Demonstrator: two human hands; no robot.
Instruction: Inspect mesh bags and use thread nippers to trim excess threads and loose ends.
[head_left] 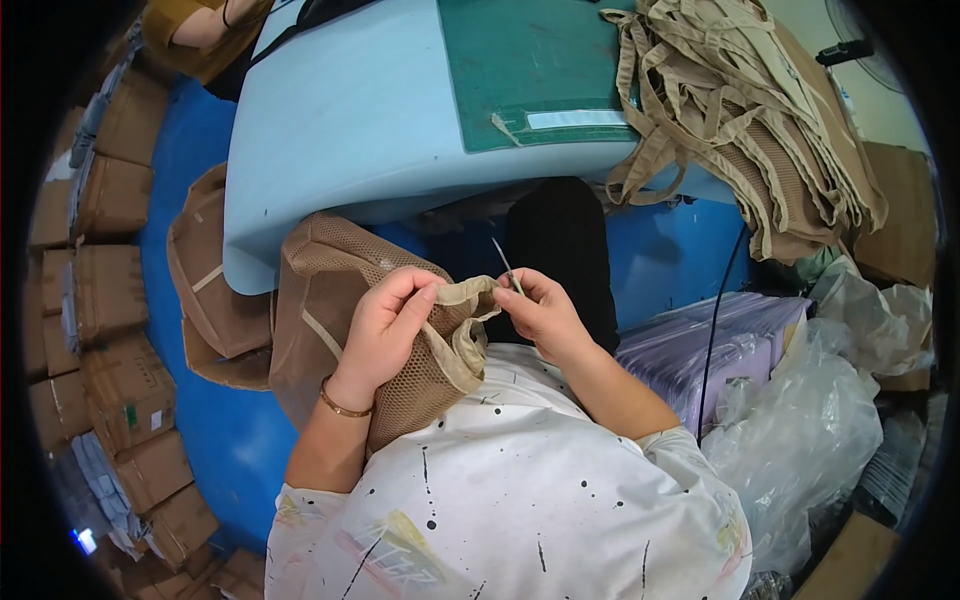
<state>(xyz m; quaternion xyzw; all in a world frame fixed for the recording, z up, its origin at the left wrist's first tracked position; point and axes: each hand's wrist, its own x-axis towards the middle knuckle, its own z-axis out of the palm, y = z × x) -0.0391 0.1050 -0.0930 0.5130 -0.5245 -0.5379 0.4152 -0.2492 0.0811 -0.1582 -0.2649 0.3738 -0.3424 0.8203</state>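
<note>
A brown mesh bag (400, 395) with pale beige binding lies across my lap, its body reaching up to the left toward the table. My left hand (385, 325) is closed on the bound edge, thumb pressed against the fingers. Close by on the right, my right hand (545, 312) is closed around small thread snips (504, 262), whose thin pointed blade sticks up past the fingers. Its fingertips also meet the end of the beige binding. Most of the snips' handle is hidden in the palm.
Ahead stands a light blue table (340, 120) with a green mat (540, 75). Several similar bags (770, 130) are heaped at its right. An open carton (215, 365) holds another bag at left. Stacked cartons (110, 290), clear plastic wrapping (800, 430) and a person (205, 35) are around.
</note>
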